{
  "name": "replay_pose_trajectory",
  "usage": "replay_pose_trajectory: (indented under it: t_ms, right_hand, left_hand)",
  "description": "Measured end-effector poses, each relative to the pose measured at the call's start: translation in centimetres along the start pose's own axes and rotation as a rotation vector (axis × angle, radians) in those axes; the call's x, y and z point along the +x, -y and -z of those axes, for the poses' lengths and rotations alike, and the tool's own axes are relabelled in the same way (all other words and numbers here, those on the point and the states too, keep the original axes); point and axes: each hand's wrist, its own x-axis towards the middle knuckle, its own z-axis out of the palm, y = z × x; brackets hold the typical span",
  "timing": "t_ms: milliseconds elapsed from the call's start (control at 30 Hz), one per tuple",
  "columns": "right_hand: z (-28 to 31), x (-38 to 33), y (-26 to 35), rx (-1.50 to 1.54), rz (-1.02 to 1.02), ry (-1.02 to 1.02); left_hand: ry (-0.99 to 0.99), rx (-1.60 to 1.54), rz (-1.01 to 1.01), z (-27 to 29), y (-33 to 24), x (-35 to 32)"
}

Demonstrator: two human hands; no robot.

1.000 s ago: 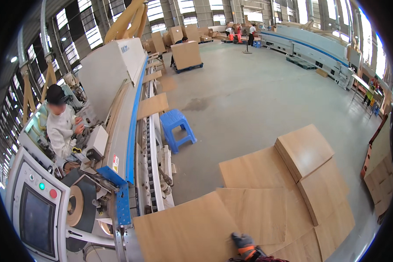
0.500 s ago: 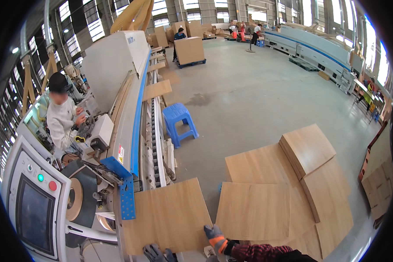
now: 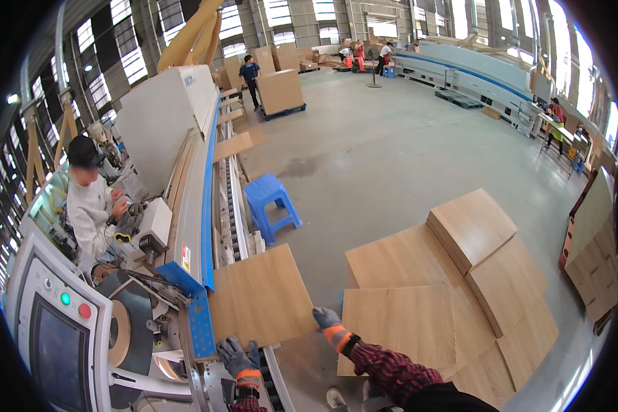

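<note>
A square wood-grain panel (image 3: 261,295) lies on the machine's feed bed, its left side along the blue perforated guide plate (image 3: 202,328). My left hand (image 3: 236,357), in a grey glove with an orange cuff, rests at the panel's near edge, fingers stretched out and thumb apart. At the right corner, my right hand (image 3: 328,319), gloved the same way, has its fingers closed on the panel's edge. Stacks of similar panels (image 3: 398,323) lie to the right of that hand.
A control panel with a dark screen (image 3: 60,350) stands at lower left. Beyond the guide, a person in white (image 3: 89,206) works at the machine. A blue stool (image 3: 273,206) stands beside the roller track (image 3: 235,206). Farther off, someone stands by a large box stack (image 3: 280,93).
The panel has slid forward along the guide, and both my hands have moved forward with it. Rollers now show behind it. The distant person has stepped to the left of the box stack.
</note>
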Motion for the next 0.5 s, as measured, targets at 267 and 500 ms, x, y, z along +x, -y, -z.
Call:
replay_pose_trajectory:
  t_ms: [267, 500]
  right_hand:
    - [27.9, -9.9, -11.4, -1.023, 0.071, -0.995]
    - [33.4, -12.0, -13.6, -0.959, -0.313, -1.176]
  left_hand:
    - [-0.019, -0.675, -0.18, -4.1, -9.7, -8.1]
    - [1.175, -0.95, 0.815, -13.2, -18.0, -17.1]
